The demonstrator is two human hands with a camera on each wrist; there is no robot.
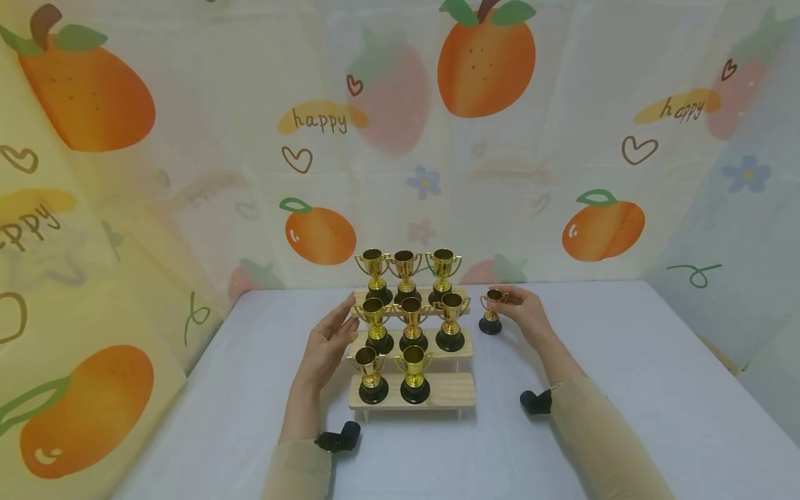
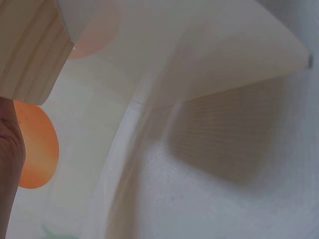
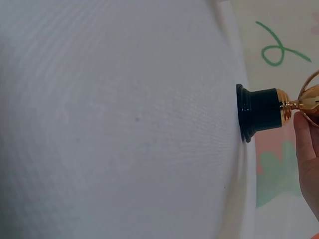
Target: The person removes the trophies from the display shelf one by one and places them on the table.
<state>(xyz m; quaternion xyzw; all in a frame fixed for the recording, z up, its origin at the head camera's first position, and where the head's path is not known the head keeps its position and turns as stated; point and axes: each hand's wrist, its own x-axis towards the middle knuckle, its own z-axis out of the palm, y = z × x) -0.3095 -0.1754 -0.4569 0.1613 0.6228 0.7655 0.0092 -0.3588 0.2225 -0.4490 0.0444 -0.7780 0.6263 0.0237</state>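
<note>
A gold trophy cup with a black base [image 1: 490,323] is pinched by my right hand [image 1: 523,312], just right of the wooden tiered stand [image 1: 453,392]. It is upright; I cannot tell whether its base touches the table. The right wrist view shows the fingers [image 3: 305,142] by the cup's bowl, above the black base [image 3: 264,110]. My left hand [image 1: 326,347] is at the stand's left side, fingertips by the end of the top tier. In the left wrist view, only part of that hand [image 2: 9,164] shows, below a wooden board end [image 2: 32,55].
Similar gold trophy cups stand on the tiers: three on top, three on the middle tier [image 1: 411,319], and two on the lowest [image 1: 414,375], toward its left and middle. A white cloth covers the table [image 1: 206,417]. Behind hangs a fruit-printed curtain [image 1: 212,139].
</note>
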